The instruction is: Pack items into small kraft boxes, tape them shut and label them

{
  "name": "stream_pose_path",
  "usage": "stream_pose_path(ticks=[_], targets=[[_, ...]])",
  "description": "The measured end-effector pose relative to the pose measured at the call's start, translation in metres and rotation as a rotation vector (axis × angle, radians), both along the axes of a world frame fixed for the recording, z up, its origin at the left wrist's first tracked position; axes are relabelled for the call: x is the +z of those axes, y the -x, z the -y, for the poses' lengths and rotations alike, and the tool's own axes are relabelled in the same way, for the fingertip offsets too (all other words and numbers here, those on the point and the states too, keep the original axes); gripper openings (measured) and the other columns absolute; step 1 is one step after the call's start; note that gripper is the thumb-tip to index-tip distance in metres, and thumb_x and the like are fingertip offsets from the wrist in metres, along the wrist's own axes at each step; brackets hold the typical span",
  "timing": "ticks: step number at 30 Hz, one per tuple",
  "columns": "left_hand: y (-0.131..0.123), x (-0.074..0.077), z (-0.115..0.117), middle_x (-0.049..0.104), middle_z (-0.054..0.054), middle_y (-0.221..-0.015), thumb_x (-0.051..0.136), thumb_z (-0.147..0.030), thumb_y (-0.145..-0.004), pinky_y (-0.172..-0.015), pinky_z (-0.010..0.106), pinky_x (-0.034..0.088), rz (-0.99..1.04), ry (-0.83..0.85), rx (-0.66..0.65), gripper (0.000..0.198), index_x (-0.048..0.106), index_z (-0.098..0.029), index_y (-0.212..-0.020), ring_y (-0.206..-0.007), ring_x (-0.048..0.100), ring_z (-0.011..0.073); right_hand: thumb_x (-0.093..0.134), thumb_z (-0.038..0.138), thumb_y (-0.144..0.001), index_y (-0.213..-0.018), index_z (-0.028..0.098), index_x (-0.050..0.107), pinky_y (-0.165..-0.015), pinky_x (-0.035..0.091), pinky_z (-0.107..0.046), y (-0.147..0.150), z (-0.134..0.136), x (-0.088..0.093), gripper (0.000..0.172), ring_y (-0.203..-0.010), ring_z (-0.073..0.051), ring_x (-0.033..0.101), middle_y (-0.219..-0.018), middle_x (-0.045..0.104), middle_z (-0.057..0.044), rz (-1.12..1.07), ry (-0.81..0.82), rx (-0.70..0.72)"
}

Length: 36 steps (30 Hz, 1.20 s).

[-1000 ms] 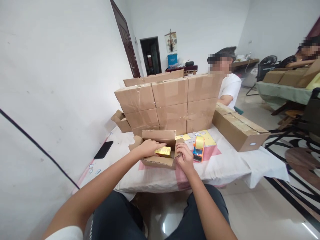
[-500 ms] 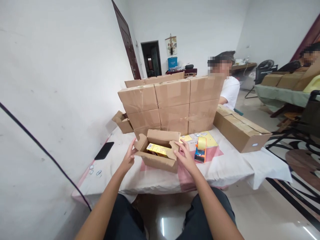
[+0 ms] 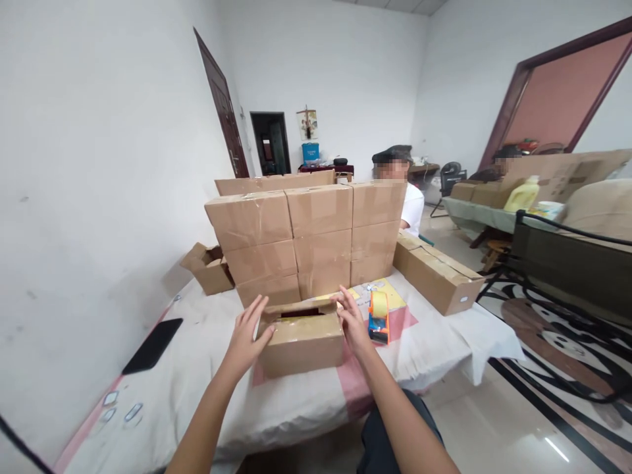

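A small cardboard box [image 3: 302,352] stands on the cloth-covered table in front of me. Its near flap lies folded inward over the top, and the far flap is raised, leaving a dark slot between them; the contents are almost wholly hidden. At the box's left end is my left hand [image 3: 250,334], fingers stretched and apart, thumb against the near flap's edge. My right hand [image 3: 353,322] is at the right end, fingers spread and reaching up beside the far flap. An orange and blue tape dispenser [image 3: 379,317] with yellowish tape stands just right of my right hand.
Stacked cartons [image 3: 323,230] form a wall behind the box. An open carton [image 3: 210,270] sits to their left, a long carton [image 3: 439,273] to the right. A black phone-like slab [image 3: 153,345] lies at the table's left. A person in a white top [image 3: 412,204] sits beyond the stack.
The near flap has folded inward, covering the yellow package seen inside before. My hands have shifted with it, the left thumb now over the flap edge. The view has turned right and up.
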<state>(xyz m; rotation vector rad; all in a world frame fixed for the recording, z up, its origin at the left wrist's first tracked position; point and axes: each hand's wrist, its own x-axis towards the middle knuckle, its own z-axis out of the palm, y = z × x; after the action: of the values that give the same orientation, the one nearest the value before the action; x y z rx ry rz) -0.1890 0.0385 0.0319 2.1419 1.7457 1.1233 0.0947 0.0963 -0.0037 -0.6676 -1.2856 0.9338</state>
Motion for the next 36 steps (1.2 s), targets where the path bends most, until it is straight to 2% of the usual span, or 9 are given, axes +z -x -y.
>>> stream_pose_path(ticks=[3, 6, 12, 15, 18, 26, 29, 32, 36], targets=[[-0.014, 0.016, 0.013, 0.062, 0.004, -0.141, 0.037, -0.033, -0.097, -0.111, 0.055, 0.036, -0.24, 0.096, 0.023, 0.041, 0.068, -0.032, -0.123, -0.137, 0.047, 0.0291, 0.055, 0.031, -0.09, -0.118, 0.024, 0.071, -0.104, 0.044, -0.042, -0.004, 0.003, 0.004, 0.033, -0.109, -0.023, 0.061, -0.099, 0.073, -0.006, 0.202, -0.044, -0.04], [-0.037, 0.028, 0.027, 0.06, 0.005, -0.143, 0.035, -0.038, -0.099, -0.112, 0.064, 0.028, -0.378, 0.169, 0.1, 0.043, 0.065, -0.034, -0.129, -0.14, 0.045, 0.0309, 0.055, 0.034, -0.091, -0.115, 0.028, 0.073, -0.112, 0.035, -0.049, -0.018, 0.009, 0.006, 0.031, -0.123, -0.027, 0.054, -0.11, 0.073, -0.007, 0.387, -0.076, -0.139], [-0.074, 0.025, 0.034, 0.047, 0.016, -0.153, 0.055, -0.058, -0.088, -0.109, 0.078, 0.013, -0.644, 0.174, 0.194, 0.063, 0.057, -0.026, -0.142, -0.145, 0.032, 0.0444, 0.066, 0.039, -0.075, -0.121, 0.018, 0.063, -0.114, 0.03, -0.058, -0.095, 0.005, -0.012, 0.051, -0.131, -0.036, 0.047, -0.131, 0.061, -0.016, 0.244, 0.07, -0.887], [-0.08, 0.02, 0.035, 0.045, 0.017, -0.155, 0.054, -0.053, -0.088, -0.109, 0.078, 0.014, -0.662, 0.183, 0.21, 0.063, 0.054, -0.023, -0.145, -0.145, 0.03, 0.0457, 0.074, 0.037, -0.059, -0.111, 0.017, 0.063, -0.095, 0.049, -0.051, -0.124, -0.003, -0.028, 0.057, -0.109, -0.036, 0.062, -0.109, 0.07, -0.015, 0.045, 0.39, -0.596], [-0.086, 0.015, 0.036, 0.041, 0.019, -0.156, 0.054, -0.046, -0.087, -0.11, 0.077, 0.015, -0.636, 0.171, 0.244, 0.067, 0.05, -0.018, -0.148, -0.147, 0.022, 0.05, 0.071, 0.032, -0.057, -0.092, 0.017, 0.067, -0.074, 0.054, -0.039, -0.128, -0.006, -0.039, 0.039, -0.082, -0.029, 0.068, -0.086, 0.073, -0.008, 0.027, 0.437, -0.248], [-0.088, 0.004, 0.038, 0.045, 0.016, -0.155, 0.055, -0.02, -0.079, -0.116, 0.073, 0.011, -0.484, -0.062, 0.264, 0.065, 0.053, -0.018, -0.144, -0.15, 0.021, 0.045, 0.061, 0.033, -0.07, -0.069, 0.02, 0.057, -0.061, 0.039, -0.025, -0.096, 0.017, -0.042, 0.014, -0.065, -0.015, 0.049, -0.066, 0.057, 0.003, 0.111, 0.252, -0.236], [-0.103, 0.001, 0.043, 0.058, 0.01, -0.144, 0.045, -0.007, -0.082, -0.122, 0.052, 0.026, -0.34, -0.3, 0.133, 0.05, 0.066, -0.019, -0.125, -0.146, 0.038, 0.03, 0.058, 0.031, -0.071, -0.075, 0.02, 0.059, -0.065, 0.042, -0.026, -0.089, 0.039, -0.038, 0.012, -0.071, -0.017, 0.051, -0.074, 0.06, 0.001, -0.029, 0.243, -0.151], [-0.139, 0.004, 0.046, 0.063, 0.01, -0.137, 0.049, -0.019, -0.091, -0.115, 0.042, 0.042, -0.151, -0.358, -0.053, 0.036, 0.066, -0.02, -0.122, -0.136, 0.052, 0.0254, 0.057, 0.026, -0.072, -0.083, 0.02, 0.062, -0.067, 0.044, -0.026, -0.088, 0.064, -0.028, 0.013, -0.075, -0.017, 0.054, -0.081, 0.062, 0.0, -0.123, 0.23, -0.035], [-0.194, 0.015, 0.048, 0.044, 0.015, -0.155, 0.073, -0.043, -0.08, -0.118, 0.053, 0.038, -0.029, -0.128, -0.271, 0.082, 0.04, -0.021, -0.152, -0.143, 0.042, 0.033, 0.062, 0.024, -0.076, -0.087, 0.022, 0.064, -0.069, 0.047, -0.026, -0.094, 0.091, -0.011, 0.011, -0.074, -0.017, 0.055, -0.082, 0.063, 0.0, -0.129, 0.183, 0.073]])
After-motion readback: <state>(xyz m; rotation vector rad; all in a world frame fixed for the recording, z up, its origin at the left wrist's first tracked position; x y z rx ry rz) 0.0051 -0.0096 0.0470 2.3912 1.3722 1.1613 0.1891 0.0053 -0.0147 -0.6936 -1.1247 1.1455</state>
